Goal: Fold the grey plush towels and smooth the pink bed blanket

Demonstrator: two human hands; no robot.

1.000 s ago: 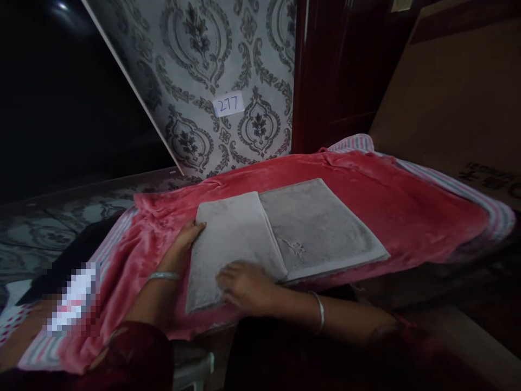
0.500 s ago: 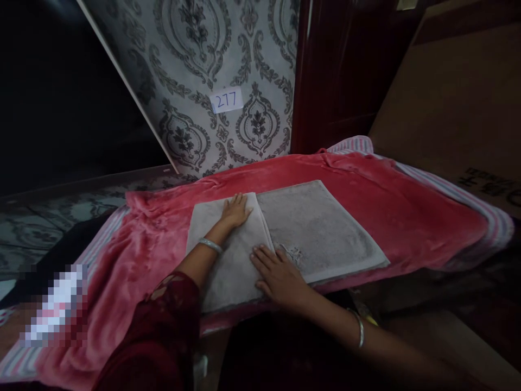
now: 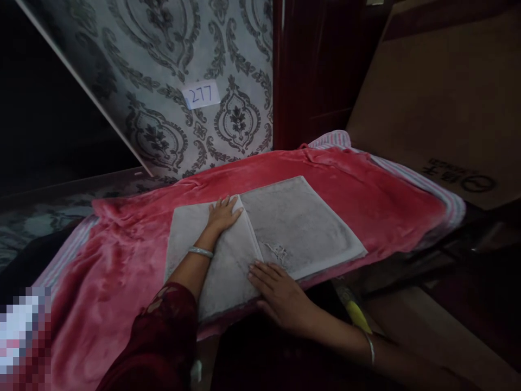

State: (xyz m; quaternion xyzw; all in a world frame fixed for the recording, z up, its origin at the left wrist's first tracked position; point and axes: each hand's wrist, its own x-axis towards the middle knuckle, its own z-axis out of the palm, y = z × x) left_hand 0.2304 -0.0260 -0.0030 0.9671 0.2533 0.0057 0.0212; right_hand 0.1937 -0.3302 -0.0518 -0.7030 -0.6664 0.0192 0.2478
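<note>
A grey cloth (image 3: 309, 222), which looks like a towel, lies flat on a red plush blanket (image 3: 134, 260). Its left part is folded over, and the folded edge runs between my hands. My left hand (image 3: 223, 214) rests palm down near the far end of that edge, fingers spread. Close to the near end, my right hand (image 3: 280, 296) lies on the cloth with its fingers stretched out. Neither hand grips anything. A small patterned patch shows on the cloth's right part, beside my right fingertips.
Behind the blanket stands a patterned wall with a paper label (image 3: 201, 94) reading 277. A large cardboard box (image 3: 439, 108) leans at the right. A dark panel (image 3: 49, 108) fills the upper left. Something yellow (image 3: 358, 317) shows below the blanket's near edge.
The view has shifted, so the scene sits further left. My right hand has slid along the folded edge toward the cloth's near side. My left hand stays near the far end.
</note>
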